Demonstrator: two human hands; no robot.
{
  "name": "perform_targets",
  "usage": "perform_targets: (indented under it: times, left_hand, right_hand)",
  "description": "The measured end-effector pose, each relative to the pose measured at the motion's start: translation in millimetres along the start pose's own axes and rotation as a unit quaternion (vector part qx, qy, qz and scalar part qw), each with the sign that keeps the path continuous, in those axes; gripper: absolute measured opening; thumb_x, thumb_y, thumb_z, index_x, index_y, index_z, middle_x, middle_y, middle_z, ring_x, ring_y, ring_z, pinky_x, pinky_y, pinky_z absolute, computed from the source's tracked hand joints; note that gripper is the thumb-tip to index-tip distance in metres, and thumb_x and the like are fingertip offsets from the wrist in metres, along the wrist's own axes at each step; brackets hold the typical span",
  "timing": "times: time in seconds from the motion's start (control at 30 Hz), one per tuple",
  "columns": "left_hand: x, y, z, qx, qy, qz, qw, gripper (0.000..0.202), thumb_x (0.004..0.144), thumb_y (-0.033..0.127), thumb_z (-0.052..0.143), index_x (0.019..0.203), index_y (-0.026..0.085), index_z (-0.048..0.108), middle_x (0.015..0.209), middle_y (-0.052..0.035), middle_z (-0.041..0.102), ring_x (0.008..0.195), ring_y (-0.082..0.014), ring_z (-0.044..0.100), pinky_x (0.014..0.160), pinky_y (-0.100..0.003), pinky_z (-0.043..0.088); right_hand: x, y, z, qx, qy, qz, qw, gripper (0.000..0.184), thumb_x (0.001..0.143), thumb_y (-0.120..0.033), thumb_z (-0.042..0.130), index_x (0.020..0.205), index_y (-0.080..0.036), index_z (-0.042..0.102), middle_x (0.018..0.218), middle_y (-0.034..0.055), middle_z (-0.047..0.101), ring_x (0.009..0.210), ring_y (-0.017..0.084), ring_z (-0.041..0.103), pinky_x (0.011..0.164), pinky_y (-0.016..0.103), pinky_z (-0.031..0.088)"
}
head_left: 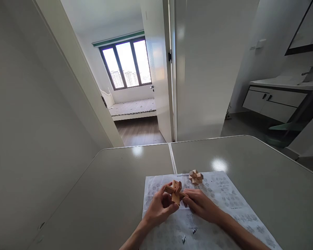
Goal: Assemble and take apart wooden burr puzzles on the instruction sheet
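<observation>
Above a printed sheet (172,225), my left hand (159,206) grips a wooden burr puzzle (175,189) made of crossing bars, its thumb below and fingers behind. My right hand (200,205) meets it from the other side, thumb and fingers pinched on the end of a bar that sticks out to the right. Some of the fingertips are hidden behind the wood. Just beyond my right hand, a second wooden burr puzzle (196,177), lighter in tone, rests on the sheet's far edge. Small printed diagrams cover the sheet.
The sheet lies on a glossy grey table (106,194) with a seam (173,158) running away from me. Two small dark, torn-looking spots show on the sheet near me. Past the table are an open door (158,69), a bed (134,107) and a sink cabinet (273,99).
</observation>
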State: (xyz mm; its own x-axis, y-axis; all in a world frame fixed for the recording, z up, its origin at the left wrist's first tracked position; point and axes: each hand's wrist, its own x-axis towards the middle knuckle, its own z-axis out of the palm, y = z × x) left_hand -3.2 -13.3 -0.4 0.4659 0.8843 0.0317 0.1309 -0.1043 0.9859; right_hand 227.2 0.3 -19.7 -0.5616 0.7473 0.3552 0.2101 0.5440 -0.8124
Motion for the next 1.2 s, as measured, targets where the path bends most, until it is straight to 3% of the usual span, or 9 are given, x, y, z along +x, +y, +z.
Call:
perform_targets:
  times: [0.23, 0.6, 0.8, 0.93, 1.1, 1.2]
  left_hand:
    - [-0.5, -3.4, -2.4, -0.003, 0.006, -0.015, 1.000, 0.096, 0.082, 0.051, 0.079, 0.161, 0.019, 0.033, 0.072, 0.0032, 0.054, 0.062, -0.0108, 0.047, 0.057, -0.022, 0.035]
    - [1.7, -0.5, -2.3, -0.067, 0.009, -0.022, 0.997, 0.092, 0.073, 0.045, 0.089, 0.150, 0.021, 0.046, 0.073, 0.0044, 0.052, 0.061, -0.0086, 0.041, 0.056, -0.020, 0.032]
    - [0.9, 4.6, -3.3, 0.004, 0.024, -0.007, 1.000, 0.095, 0.067, 0.042, 0.093, 0.149, 0.024, 0.049, 0.081, 0.0022, 0.059, 0.061, -0.0072, 0.034, 0.055, -0.020, 0.028]
    - [0.3, -2.1, -3.2, 0.058, 0.058, 0.014, 0.997, 0.100, 0.063, 0.042, 0.095, 0.150, 0.024, 0.049, 0.081, 0.0019, 0.059, 0.062, -0.0080, 0.039, 0.057, -0.021, 0.034]
    - [0.3, -8.5, -1.6, 0.137, 0.094, 0.074, 0.983, 0.098, 0.061, 0.042, 0.096, 0.148, 0.024, 0.054, 0.064, 0.0088, 0.043, 0.061, -0.0106, 0.043, 0.064, -0.024, 0.041]
    - [0.2, -11.6, -1.7, 0.174, 0.103, 0.094, 0.975, 0.097, 0.060, 0.042, 0.096, 0.146, 0.025, 0.055, 0.062, 0.0096, 0.040, 0.062, -0.0112, 0.044, 0.067, -0.025, 0.044]
  right_hand:
    - [0.2, -0.9, -1.1, 0.005, -0.019, 0.005, 1.000, 0.049, 0.112, -0.047, 0.034, 0.076, -0.021, 0.055, 0.074, 0.0004, 0.056, 0.070, 0.017, 0.053, 0.070, 0.028, 0.040]
    - [-0.4, 3.8, 3.5, -0.024, -0.014, 0.008, 1.000, 0.049, 0.111, -0.049, 0.036, 0.076, -0.020, 0.055, 0.076, 0.0021, 0.060, 0.070, 0.016, 0.054, 0.069, 0.029, 0.044]
    - [-0.9, 2.1, 4.1, -0.005, 0.004, 0.011, 1.000, 0.046, 0.109, -0.052, 0.040, 0.088, -0.020, 0.065, 0.074, 0.0038, 0.063, 0.068, 0.018, 0.057, 0.067, 0.030, 0.049]
    - [-0.7, 3.2, 5.4, 0.000, 0.000, 0.013, 1.000, 0.045, 0.110, -0.051, 0.038, 0.092, -0.020, 0.065, 0.078, 0.0048, 0.066, 0.069, 0.018, 0.058, 0.067, 0.030, 0.049]
    - [-1.8, 7.0, 8.1, -0.010, -0.002, 0.028, 1.000, 0.039, 0.111, -0.044, 0.037, 0.091, -0.021, 0.061, 0.080, 0.0042, 0.067, 0.068, 0.018, 0.057, 0.068, 0.031, 0.047]
    - [-2.5, 8.4, 8.4, -0.015, -0.004, 0.030, 0.999, 0.038, 0.111, -0.043, 0.037, 0.094, -0.021, 0.063, 0.080, 0.0045, 0.068, 0.067, 0.019, 0.059, 0.068, 0.031, 0.049]
